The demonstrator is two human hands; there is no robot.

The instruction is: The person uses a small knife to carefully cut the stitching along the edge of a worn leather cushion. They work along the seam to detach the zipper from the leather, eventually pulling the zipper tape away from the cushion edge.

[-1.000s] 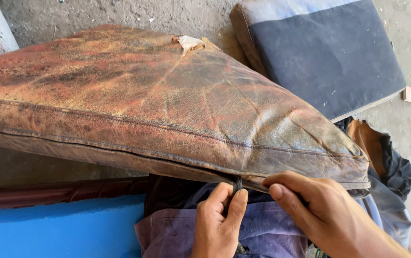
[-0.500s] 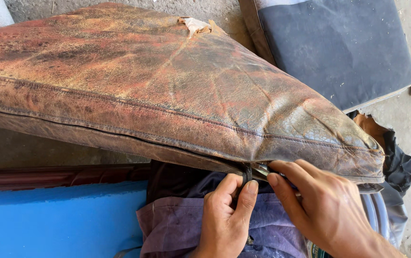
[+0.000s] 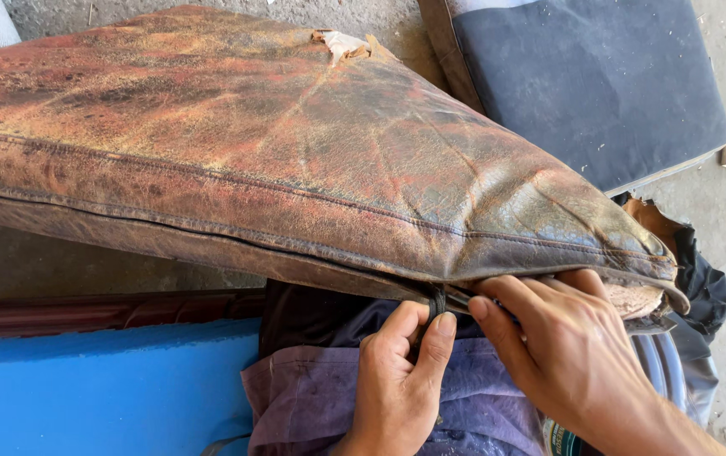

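Head view: my left hand [image 3: 397,384] pinches a small dark zipper pull [image 3: 437,302] at the lower seam of the cushion [image 3: 295,160], thumb and forefinger clenched on it. My right hand [image 3: 570,355] grips that seam just right of the pull. Worn, cracked reddish-brown leather covers the cushion, torn at its top edge. A grey cushion [image 3: 591,76] lies beyond it; purple cloth [image 3: 312,397] and a blue surface [image 3: 101,388] sit below it.

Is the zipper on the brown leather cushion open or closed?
Cannot tell: both hands, left hand and right hand, cover the cushion edge there.
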